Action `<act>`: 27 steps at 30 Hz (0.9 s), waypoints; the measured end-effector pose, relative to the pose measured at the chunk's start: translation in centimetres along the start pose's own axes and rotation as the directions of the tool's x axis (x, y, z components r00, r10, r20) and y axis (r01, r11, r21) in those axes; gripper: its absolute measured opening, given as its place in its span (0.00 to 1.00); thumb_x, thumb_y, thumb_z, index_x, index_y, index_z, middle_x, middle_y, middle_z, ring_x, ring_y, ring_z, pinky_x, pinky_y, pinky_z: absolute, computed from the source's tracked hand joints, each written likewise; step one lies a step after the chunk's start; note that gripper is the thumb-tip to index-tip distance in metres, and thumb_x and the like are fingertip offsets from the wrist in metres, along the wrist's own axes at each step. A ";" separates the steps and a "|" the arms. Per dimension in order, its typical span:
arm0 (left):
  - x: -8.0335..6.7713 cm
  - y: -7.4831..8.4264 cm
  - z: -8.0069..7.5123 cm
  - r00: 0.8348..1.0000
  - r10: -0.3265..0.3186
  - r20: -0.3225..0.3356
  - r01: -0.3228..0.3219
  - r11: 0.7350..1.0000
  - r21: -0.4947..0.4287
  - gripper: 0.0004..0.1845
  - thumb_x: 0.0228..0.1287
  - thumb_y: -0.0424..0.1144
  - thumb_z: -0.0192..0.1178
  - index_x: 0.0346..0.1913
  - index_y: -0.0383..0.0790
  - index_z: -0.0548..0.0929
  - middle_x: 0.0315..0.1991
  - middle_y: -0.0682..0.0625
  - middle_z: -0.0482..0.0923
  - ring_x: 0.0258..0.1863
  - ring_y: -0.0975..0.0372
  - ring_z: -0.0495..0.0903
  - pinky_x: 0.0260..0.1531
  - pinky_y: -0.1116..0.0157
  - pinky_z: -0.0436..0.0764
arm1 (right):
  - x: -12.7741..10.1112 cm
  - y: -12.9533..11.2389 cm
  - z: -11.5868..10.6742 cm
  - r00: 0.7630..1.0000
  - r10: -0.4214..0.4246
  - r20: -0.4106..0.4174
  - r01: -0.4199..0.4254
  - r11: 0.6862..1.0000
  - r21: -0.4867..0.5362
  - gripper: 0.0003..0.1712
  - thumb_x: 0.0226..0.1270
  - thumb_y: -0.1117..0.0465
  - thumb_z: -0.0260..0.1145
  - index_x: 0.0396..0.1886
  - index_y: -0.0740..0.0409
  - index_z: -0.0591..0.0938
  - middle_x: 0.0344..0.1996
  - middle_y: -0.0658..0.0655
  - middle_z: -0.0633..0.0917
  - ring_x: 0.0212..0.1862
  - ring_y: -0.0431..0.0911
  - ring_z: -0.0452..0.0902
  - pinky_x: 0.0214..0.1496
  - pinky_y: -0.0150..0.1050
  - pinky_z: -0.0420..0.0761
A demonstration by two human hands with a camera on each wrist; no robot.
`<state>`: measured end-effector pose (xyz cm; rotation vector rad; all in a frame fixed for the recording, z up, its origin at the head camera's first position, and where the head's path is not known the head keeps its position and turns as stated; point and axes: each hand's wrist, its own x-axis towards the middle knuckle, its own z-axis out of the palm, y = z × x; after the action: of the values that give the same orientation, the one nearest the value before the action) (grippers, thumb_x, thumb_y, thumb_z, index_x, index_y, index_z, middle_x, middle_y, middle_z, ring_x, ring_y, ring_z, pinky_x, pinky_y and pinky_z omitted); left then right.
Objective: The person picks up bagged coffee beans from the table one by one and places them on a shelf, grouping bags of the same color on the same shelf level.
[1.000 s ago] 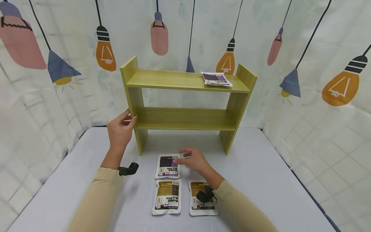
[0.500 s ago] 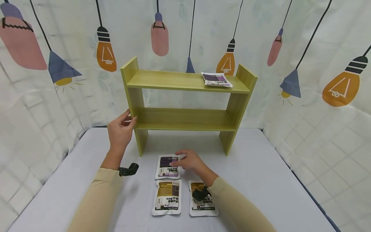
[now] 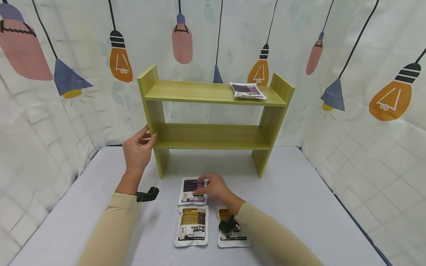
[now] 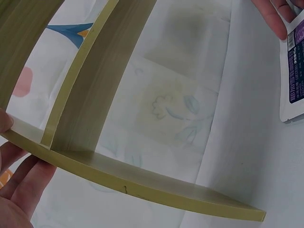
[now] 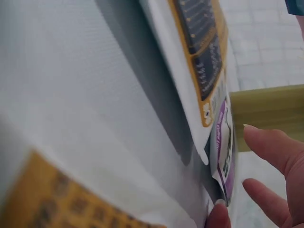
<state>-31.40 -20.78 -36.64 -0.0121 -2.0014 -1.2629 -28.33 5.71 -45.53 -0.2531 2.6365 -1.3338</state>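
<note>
A yellow-green wooden shelf (image 3: pixel 213 133) stands on the white-covered table. The left hand (image 3: pixel 137 149) grips its left side panel (image 4: pixel 156 190), thumb on one face and fingers on the other. Over the right part of a white pouch with a purple and black label (image 3: pixel 190 186) hovers the right hand (image 3: pixel 215 186), fingers spread and bent. In the right wrist view a fingertip (image 5: pixel 219 209) lies right at the edge of the purple pouch (image 5: pixel 224 147), while the thumb and another finger stand apart from it.
Two pouches with gold labels lie nearer the front, a left gold pouch (image 3: pixel 192 226) and a right gold pouch (image 3: pixel 233 242) partly under the right wrist's camera. On the top board rest stacked purple pouches (image 3: pixel 247 91). A curtain printed with lamps (image 3: pixel 199 44) hangs behind.
The right hand has moved left and slightly down over the purple pouch, its fingers drawing closer to the label. The left hand stays on the shelf panel.
</note>
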 end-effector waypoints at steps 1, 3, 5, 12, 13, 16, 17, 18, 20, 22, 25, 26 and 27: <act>0.0 0.0 0.0 1.000 0.000 0.000 0.000 1.000 -0.001 0.23 0.69 0.44 0.67 0.65 0.56 0.81 0.50 0.44 0.90 0.33 0.69 0.85 0.35 0.84 0.79 | 0.0 0.0 0.1 1.000 -0.002 -0.005 0.002 1.000 0.000 0.29 0.47 0.55 0.85 0.52 0.52 0.88 0.54 0.59 0.84 0.46 0.50 0.78 0.42 0.42 0.79; 0.0 0.0 0.0 1.000 -0.003 0.000 0.003 1.000 0.000 0.23 0.69 0.44 0.67 0.66 0.56 0.81 0.50 0.44 0.90 0.31 0.75 0.82 0.36 0.84 0.78 | 0.0 0.0 0.4 1.000 0.000 -0.014 0.000 1.000 -0.001 0.30 0.47 0.54 0.85 0.52 0.52 0.88 0.56 0.60 0.84 0.49 0.52 0.78 0.46 0.45 0.82; 0.0 0.0 0.0 1.000 -0.004 -0.002 0.004 1.000 -0.008 0.23 0.69 0.44 0.67 0.65 0.56 0.82 0.50 0.43 0.90 0.30 0.79 0.80 0.35 0.84 0.78 | 0.1 0.0 0.7 1.000 0.001 -0.019 -0.002 1.000 -0.007 0.30 0.48 0.53 0.86 0.53 0.52 0.87 0.59 0.61 0.83 0.55 0.55 0.79 0.54 0.50 0.83; 0.0 0.1 0.0 1.000 -0.001 -0.004 0.001 1.000 -0.013 0.23 0.69 0.44 0.67 0.66 0.55 0.81 0.50 0.43 0.90 0.30 0.82 0.78 0.36 0.85 0.78 | 0.0 -0.6 1.5 0.999 0.022 -0.043 -0.024 0.999 -0.027 0.30 0.47 0.53 0.86 0.53 0.48 0.88 0.68 0.62 0.78 0.72 0.61 0.69 0.71 0.58 0.74; 0.0 0.1 0.0 1.000 0.000 -0.005 0.000 1.000 -0.013 0.23 0.69 0.44 0.67 0.66 0.55 0.82 0.50 0.43 0.90 0.30 0.82 0.78 0.36 0.85 0.78 | 0.0 -0.6 1.5 0.998 0.029 -0.048 -0.030 0.999 -0.030 0.30 0.47 0.53 0.86 0.52 0.48 0.88 0.69 0.64 0.77 0.72 0.62 0.69 0.70 0.59 0.74; 0.0 0.2 0.0 1.000 -0.001 -0.006 0.001 1.000 -0.019 0.23 0.69 0.43 0.67 0.66 0.54 0.82 0.50 0.42 0.89 0.30 0.83 0.78 0.35 0.85 0.78 | -0.2 -0.9 1.7 0.997 0.052 -0.058 -0.054 0.998 -0.035 0.30 0.45 0.54 0.87 0.52 0.47 0.88 0.72 0.70 0.71 0.71 0.65 0.68 0.68 0.60 0.75; 0.0 0.2 0.0 1.000 -0.001 -0.006 0.001 1.000 -0.023 0.23 0.69 0.43 0.67 0.65 0.54 0.82 0.50 0.42 0.89 0.30 0.83 0.78 0.35 0.85 0.78 | -0.2 -0.9 1.8 0.996 0.058 -0.061 -0.060 0.997 -0.038 0.30 0.45 0.55 0.87 0.52 0.47 0.88 0.73 0.72 0.68 0.71 0.66 0.67 0.67 0.61 0.76; 0.0 0.2 0.0 1.000 -0.002 -0.005 0.002 1.000 -0.024 0.23 0.69 0.43 0.67 0.65 0.54 0.82 0.50 0.42 0.89 0.30 0.83 0.78 0.35 0.85 0.78 | -0.2 -1.0 1.8 0.996 0.061 -0.063 -0.064 0.997 -0.036 0.30 0.44 0.55 0.87 0.51 0.46 0.88 0.74 0.74 0.66 0.71 0.67 0.66 0.67 0.61 0.76; -0.1 0.2 0.0 1.000 -0.004 -0.002 0.004 1.000 -0.023 0.23 0.69 0.43 0.67 0.65 0.54 0.82 0.50 0.42 0.89 0.30 0.83 0.78 0.35 0.85 0.78 | -0.2 -1.0 1.9 0.996 0.066 -0.067 -0.069 0.997 -0.038 0.30 0.44 0.56 0.87 0.51 0.46 0.88 0.75 0.76 0.63 0.71 0.68 0.66 0.66 0.61 0.77; -0.1 0.2 0.0 1.000 -0.008 0.002 0.008 1.000 -0.018 0.23 0.69 0.43 0.67 0.66 0.54 0.81 0.50 0.42 0.89 0.30 0.83 0.78 0.35 0.85 0.78 | -0.2 -1.0 2.0 0.996 0.062 -0.068 -0.065 0.997 -0.041 0.30 0.44 0.56 0.87 0.51 0.46 0.88 0.75 0.77 0.62 0.71 0.68 0.66 0.66 0.61 0.77; -0.1 0.3 0.0 1.000 -0.020 0.008 0.020 1.000 -0.010 0.23 0.69 0.45 0.67 0.66 0.55 0.81 0.51 0.43 0.89 0.31 0.81 0.79 0.35 0.84 0.78 | -0.1 -1.0 2.0 0.997 0.044 -0.067 -0.048 0.997 -0.064 0.30 0.44 0.57 0.87 0.51 0.47 0.88 0.74 0.75 0.64 0.70 0.67 0.67 0.67 0.60 0.77; -0.2 0.3 -0.1 1.000 -0.023 0.009 0.023 1.000 -0.011 0.23 0.69 0.45 0.67 0.66 0.56 0.81 0.51 0.44 0.89 0.32 0.80 0.79 0.35 0.84 0.78 | -0.1 -1.0 2.0 0.997 0.037 -0.066 -0.042 0.997 -0.072 0.30 0.44 0.57 0.87 0.51 0.47 0.88 0.74 0.74 0.66 0.71 0.67 0.67 0.67 0.60 0.77; -0.2 0.4 -0.1 1.000 -0.026 0.010 0.026 1.000 -0.011 0.23 0.69 0.45 0.67 0.66 0.57 0.81 0.51 0.44 0.89 0.32 0.80 0.79 0.36 0.84 0.79 | -0.1 -1.0 2.0 0.997 0.032 -0.063 -0.037 0.996 -0.078 0.30 0.44 0.57 0.87 0.52 0.47 0.88 0.73 0.73 0.67 0.70 0.66 0.68 0.67 0.60 0.77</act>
<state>-31.10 -20.60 -36.45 0.0019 -2.0090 -1.2925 -27.71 3.60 -45.84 -0.1784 2.7353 -1.2479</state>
